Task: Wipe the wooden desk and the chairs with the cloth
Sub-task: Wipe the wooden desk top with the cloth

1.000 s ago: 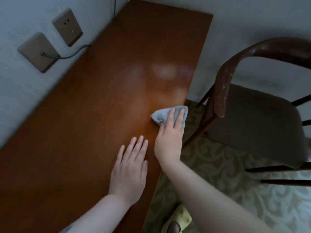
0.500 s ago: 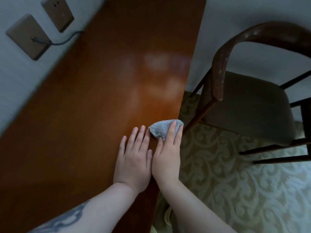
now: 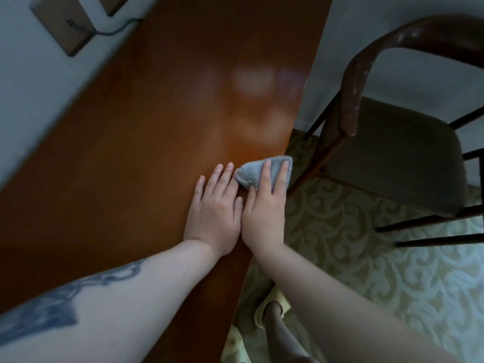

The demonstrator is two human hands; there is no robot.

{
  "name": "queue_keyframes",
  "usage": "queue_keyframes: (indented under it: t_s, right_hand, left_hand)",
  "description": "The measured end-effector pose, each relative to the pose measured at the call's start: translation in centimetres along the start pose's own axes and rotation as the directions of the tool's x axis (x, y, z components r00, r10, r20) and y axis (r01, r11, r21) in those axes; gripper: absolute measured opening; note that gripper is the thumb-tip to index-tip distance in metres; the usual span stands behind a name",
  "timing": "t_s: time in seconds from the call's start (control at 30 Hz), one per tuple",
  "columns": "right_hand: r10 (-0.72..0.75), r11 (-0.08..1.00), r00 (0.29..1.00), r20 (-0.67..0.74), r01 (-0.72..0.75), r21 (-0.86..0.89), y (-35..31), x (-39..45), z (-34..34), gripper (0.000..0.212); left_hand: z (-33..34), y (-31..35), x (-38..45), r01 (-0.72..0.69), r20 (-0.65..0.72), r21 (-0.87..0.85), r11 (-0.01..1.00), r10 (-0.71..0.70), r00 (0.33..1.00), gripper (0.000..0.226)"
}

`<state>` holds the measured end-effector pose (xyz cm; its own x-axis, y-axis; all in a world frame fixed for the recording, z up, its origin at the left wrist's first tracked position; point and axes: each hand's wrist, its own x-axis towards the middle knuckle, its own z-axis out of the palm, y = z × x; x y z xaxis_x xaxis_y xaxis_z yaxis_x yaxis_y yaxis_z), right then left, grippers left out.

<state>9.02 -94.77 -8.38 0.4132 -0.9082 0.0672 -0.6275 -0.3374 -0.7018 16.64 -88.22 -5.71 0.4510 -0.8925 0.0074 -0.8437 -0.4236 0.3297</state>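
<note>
A long wooden desk (image 3: 162, 132) runs along the wall on the left. A small grey-blue cloth (image 3: 251, 172) lies at the desk's right edge. My right hand (image 3: 264, 208) presses flat on the cloth with straight fingers. My left hand (image 3: 214, 208) rests flat on the desk, side by side with the right one and touching it. A dark wooden chair (image 3: 351, 82) with a curved back rail and a dark seat (image 3: 398, 150) stands to the right of the desk, apart from both hands.
Two wall plates (image 3: 62, 27) with a plugged cable (image 3: 117, 30) sit above the desk's far left. Patterned carpet (image 3: 353, 231) covers the floor on the right. My feet in yellow slippers (image 3: 269, 310) stand below the desk edge.
My right hand has dragged the cloth along the desk's right edge towards me until it met my left hand. My view has shifted closer to the desk.
</note>
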Motion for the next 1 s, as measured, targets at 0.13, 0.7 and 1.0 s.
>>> queue_keyframes:
  t_s: [0.13, 0.7, 1.0]
  right_hand:
    - [0.06, 0.997, 0.998, 0.034, -0.058, -0.052, -0.7, 3.6, -0.4, 0.056]
    - [0.052, 0.997, 0.999, -0.006, -0.051, 0.061, -2.8, -13.9, 0.0, 0.057]
    - [0.12, 0.992, 0.993, 0.005, -0.12, -0.03, -2.5, -9.6, 0.1, 0.057]
  left_hand:
    - [0.3, -0.1, 0.0, 0.01, -0.075, -0.016, 1.0, -0.012, 0.997, 0.054]
    - [-0.9, -1.8, -16.3, 0.056, 0.017, 0.02, 0.998, -0.056, 0.998, 0.049]
    - [-0.7, -1.8, -16.3, 0.053, 0.01, 0.067, 0.996, -0.054, 0.999, 0.048]
